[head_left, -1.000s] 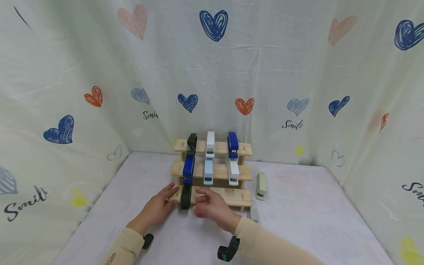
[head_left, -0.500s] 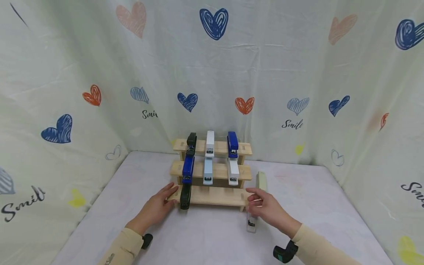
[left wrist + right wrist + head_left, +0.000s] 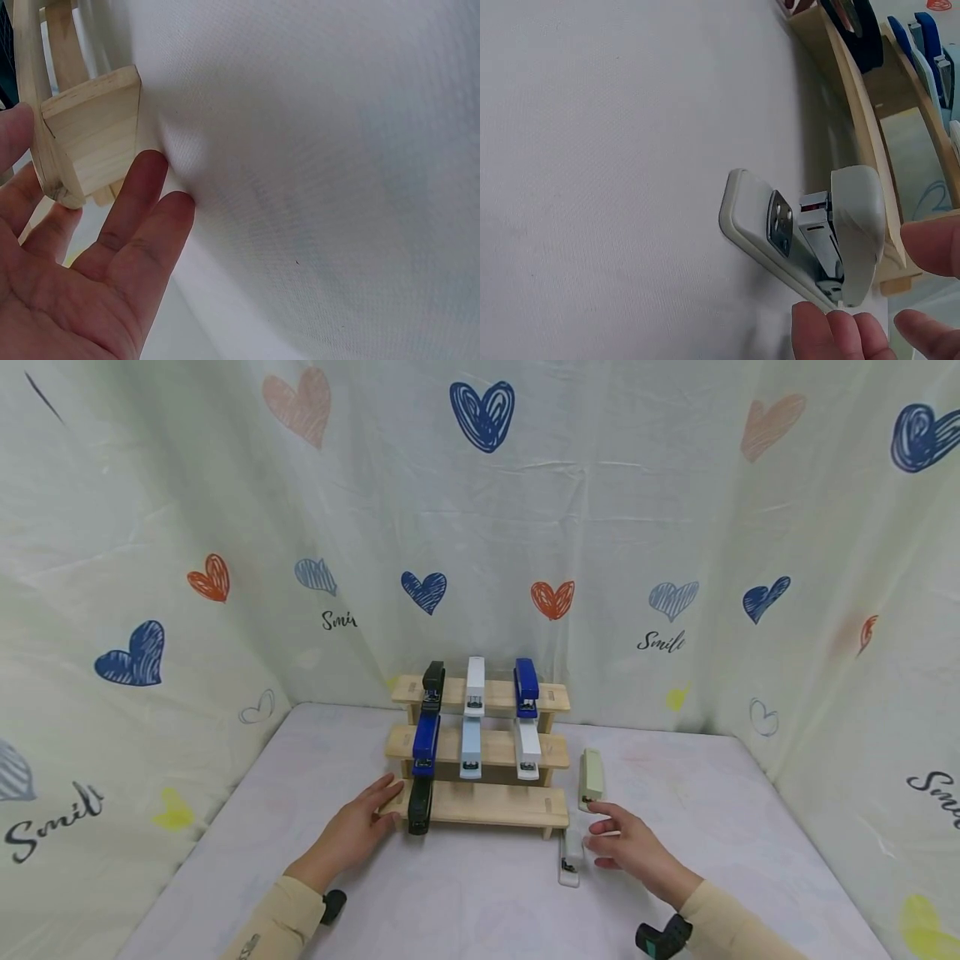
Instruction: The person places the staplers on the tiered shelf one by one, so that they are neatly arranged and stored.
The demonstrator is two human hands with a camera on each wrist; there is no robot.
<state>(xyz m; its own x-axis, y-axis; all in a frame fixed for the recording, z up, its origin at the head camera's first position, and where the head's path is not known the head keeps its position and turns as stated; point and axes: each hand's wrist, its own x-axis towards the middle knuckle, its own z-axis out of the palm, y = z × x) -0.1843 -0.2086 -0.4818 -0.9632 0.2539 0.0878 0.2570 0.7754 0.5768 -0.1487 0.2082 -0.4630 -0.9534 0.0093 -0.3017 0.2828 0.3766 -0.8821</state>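
Observation:
My left hand (image 3: 356, 831) holds the left end of the lowest board of a three-tier wooden display stand (image 3: 495, 804), thumb at the front edge and index finger at the back edge. Just right of the stand, a pale grey stapler (image 3: 570, 862) rests on the table. Beside it is my right hand (image 3: 636, 855), fingers parted and holding nothing. In the right wrist view, its fingertips (image 3: 816, 330) are right at the hinge end of the grey stapler (image 3: 859, 225). Behind that lies a pale green stapler (image 3: 592, 774), its front end near my index finger.
A black stapler (image 3: 420, 806) stands at the left of the lowest tier. The middle tier bears blue (image 3: 426, 743), light blue (image 3: 471, 747) and white staplers (image 3: 528, 747); the top bears black (image 3: 432, 685), white (image 3: 476, 685) and blue ones (image 3: 527, 687). A heart-print curtain (image 3: 637, 527) hangs behind.
My right hand has moved right, from beside the black stapler on the lowest tier to beside the grey stapler on the table. The left hand has stayed at the stand.

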